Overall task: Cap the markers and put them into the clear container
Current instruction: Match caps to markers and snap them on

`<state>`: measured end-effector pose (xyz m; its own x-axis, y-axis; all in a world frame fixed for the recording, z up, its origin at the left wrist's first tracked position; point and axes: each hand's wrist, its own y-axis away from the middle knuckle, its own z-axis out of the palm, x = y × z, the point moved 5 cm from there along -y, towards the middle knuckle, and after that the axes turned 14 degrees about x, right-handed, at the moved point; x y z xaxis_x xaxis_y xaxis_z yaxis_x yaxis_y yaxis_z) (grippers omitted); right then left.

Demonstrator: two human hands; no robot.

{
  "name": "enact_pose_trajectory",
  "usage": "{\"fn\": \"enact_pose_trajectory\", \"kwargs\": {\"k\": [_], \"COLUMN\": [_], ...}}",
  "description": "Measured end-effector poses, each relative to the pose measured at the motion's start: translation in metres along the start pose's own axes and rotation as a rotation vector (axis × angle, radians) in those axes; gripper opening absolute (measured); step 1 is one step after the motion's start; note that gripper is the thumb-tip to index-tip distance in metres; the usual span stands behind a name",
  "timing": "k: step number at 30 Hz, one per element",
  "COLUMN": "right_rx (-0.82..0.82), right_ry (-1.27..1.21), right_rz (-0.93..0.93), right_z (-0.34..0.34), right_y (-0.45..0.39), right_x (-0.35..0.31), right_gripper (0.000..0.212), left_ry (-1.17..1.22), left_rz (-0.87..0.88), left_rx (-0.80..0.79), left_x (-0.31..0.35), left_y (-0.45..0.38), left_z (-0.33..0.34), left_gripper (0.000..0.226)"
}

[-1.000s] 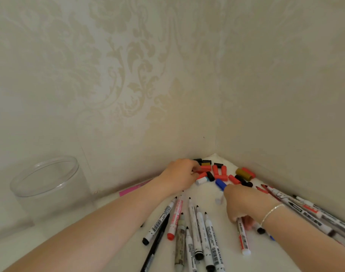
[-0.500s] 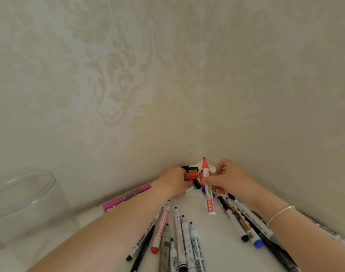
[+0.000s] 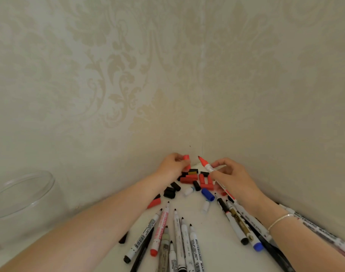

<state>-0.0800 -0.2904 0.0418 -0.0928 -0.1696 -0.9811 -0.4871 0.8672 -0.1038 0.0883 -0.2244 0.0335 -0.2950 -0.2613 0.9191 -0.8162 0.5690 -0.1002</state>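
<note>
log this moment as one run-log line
step: capping | left hand: pinches red cap | right hand: holds uncapped red marker | clear container: nothing visible inside

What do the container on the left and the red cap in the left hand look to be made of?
The clear container is see-through with a thin glossy rim: clear plastic by the look, though glass can't be ruled out. The red cap, pinched by the left hand, is opaque with an even, fairly matte colour, most likely moulded plastic.

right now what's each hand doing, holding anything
Left hand: pinches a red cap, lifted above the cap pile.
Right hand: grips an uncapped red marker, tip pointing toward the cap.
</note>
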Motion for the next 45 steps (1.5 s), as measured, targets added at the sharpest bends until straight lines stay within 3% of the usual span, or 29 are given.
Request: {"fn": "enact_pose_trajectory", "kwargs": {"k": [6, 16, 23, 38, 45], "right_rx": [-0.082, -0.060, -0.077, -0.116, -0.179], "right_ry": [0.047, 0.020, -0.029, 0.058, 0.159], "right_rz": [-0.073, -0.130, -0.138, -0.174, -0.217], "right_z": [0.007, 0.014, 0.014, 0.017, 0.021], "right_y": [0.006, 0.008, 0.009, 0.011, 0.013], "right_x": [-0.009, -0.017, -0.025, -0.030, -0.033], "right_gripper": [0.008, 0.008, 0.011, 0.009, 0.014], "left_ry": [0.458, 0.509, 0.090, -0.423, -0.722], "left_rz": [-0.197, -0.242, 0.049, 0.428, 0.705], "left_rx": [-0.096, -0.077, -0.080, -0.011, -0.052], "left_x": [0.015, 0.020, 0.028, 0.045, 0.059], "left_y": [0.010, 0.021, 0.031, 0.037, 0.049], "left_z": [-0.023, -0.036, -0.042, -0.056, -0.052], "left_gripper": [0.020, 0.020, 0.021, 0.019, 0.016]}}
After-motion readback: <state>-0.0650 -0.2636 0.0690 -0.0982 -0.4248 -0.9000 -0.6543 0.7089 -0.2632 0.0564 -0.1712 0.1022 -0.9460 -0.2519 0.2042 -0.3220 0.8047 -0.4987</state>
